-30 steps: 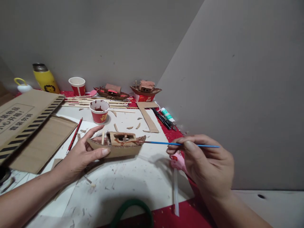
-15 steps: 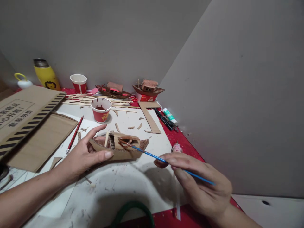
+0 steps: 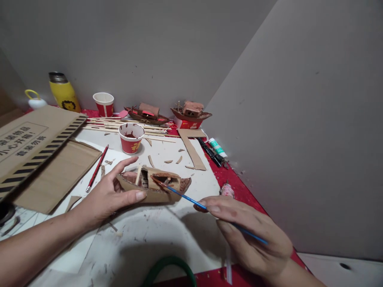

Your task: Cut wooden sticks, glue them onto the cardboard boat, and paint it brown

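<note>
A small cardboard boat model (image 3: 155, 185), partly painted brown, rests on the white work surface (image 3: 155, 235). My left hand (image 3: 110, 193) grips its left end, thumb along the near side and forefinger stretched above it. My right hand (image 3: 248, 235) pinches a thin blue paintbrush (image 3: 191, 199); the bristle tip touches the boat's cabin roof. A red paper cup of brown paint (image 3: 131, 138) stands behind the boat.
Two finished brown boats (image 3: 146, 113) (image 3: 191, 111) sit by the back wall with a second red cup (image 3: 103, 104), a yellow flask (image 3: 63, 92) and wooden sticks (image 3: 119, 125). Cardboard sheets (image 3: 38, 155) lie left, a red pencil (image 3: 97, 168) beside them. Glue tube (image 3: 218, 147) and pens lie right. A green loop (image 3: 167, 269) is nearest.
My right hand dropped lower and nearer, tilting the brush so its tip moved from the boat's bow onto the cabin. The left hand kept its hold; the view shifted slightly.
</note>
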### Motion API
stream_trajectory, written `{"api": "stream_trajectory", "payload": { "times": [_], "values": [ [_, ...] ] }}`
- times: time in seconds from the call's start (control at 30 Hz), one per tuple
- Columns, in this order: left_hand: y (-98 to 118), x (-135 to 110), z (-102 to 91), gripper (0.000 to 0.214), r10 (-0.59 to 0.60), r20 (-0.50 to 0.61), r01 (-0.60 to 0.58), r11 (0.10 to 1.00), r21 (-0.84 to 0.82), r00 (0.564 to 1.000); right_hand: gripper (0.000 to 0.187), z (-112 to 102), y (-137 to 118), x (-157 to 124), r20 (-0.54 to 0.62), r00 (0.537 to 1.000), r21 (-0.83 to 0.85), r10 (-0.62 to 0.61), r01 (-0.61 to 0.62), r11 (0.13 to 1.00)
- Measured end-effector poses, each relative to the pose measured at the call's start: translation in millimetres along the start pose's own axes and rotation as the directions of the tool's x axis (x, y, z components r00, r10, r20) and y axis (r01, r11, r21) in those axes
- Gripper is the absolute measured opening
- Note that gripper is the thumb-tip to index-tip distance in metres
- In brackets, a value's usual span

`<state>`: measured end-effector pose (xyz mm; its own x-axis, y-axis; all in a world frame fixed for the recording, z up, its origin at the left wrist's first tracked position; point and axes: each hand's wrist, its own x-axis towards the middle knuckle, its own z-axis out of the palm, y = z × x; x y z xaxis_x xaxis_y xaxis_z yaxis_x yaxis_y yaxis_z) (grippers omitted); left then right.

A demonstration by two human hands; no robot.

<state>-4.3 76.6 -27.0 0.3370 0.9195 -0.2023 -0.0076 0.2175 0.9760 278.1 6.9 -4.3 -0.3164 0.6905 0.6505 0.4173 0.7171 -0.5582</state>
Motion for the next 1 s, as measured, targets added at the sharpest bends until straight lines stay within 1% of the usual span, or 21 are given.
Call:
{"api": "stream_trajectory", "payload": {
  "times": [0.07, 0.17, 0.3, 0.53, 0.67, 0.83, 1.0],
  "values": [
    [-2, 0, -0.5, 0.093, 0.004, 0.000, -0.004, 1.000, -0.009, 1.000, 0.062, -1, -2, 1, 0.000, 1.000, 0.014, 0.011, -0.011, 1.000],
    [-3, 1, -0.8, 0.093, 0.005, -0.001, -0.005, 1.000, -0.004, 1.000, 0.062, -3, -4, 1, 0.020, 1.000, 0.030, -0.006, 0.006, 1.000],
    [0, 0, 0.0, 0.095, -0.019, -0.002, 0.019, 1.000, 0.010, 1.000, 0.060, -6, -4, -1, 0.040, 0.999, 0.005, -0.021, 0.021, 1.000],
    [-2, 0, -2.1, 0.092, -0.011, 0.047, 0.008, 0.999, 0.054, 0.999, 0.044, -6, -2, 2, 0.024, 0.991, -0.082, -0.132, 0.133, 0.988],
    [-2, 1, -2.4, 0.092, -0.006, 0.046, 0.003, 0.998, 0.068, 0.999, 0.038, -5, -2, 4, 0.039, 0.989, -0.092, -0.141, 0.144, 0.985],
    [-1, 1, -1.5, 0.091, -0.008, 0.038, 0.006, 0.999, 0.047, 0.999, 0.041, -7, -3, 5, 0.091, 0.983, -0.072, -0.157, 0.164, 0.984],
    [-2, 1, -2.9, 0.092, -0.015, 0.047, 0.014, 1.000, 0.018, 0.999, 0.037, -12, -5, 4, 0.068, 0.988, -0.056, -0.140, 0.143, 0.988]
  ]
}}
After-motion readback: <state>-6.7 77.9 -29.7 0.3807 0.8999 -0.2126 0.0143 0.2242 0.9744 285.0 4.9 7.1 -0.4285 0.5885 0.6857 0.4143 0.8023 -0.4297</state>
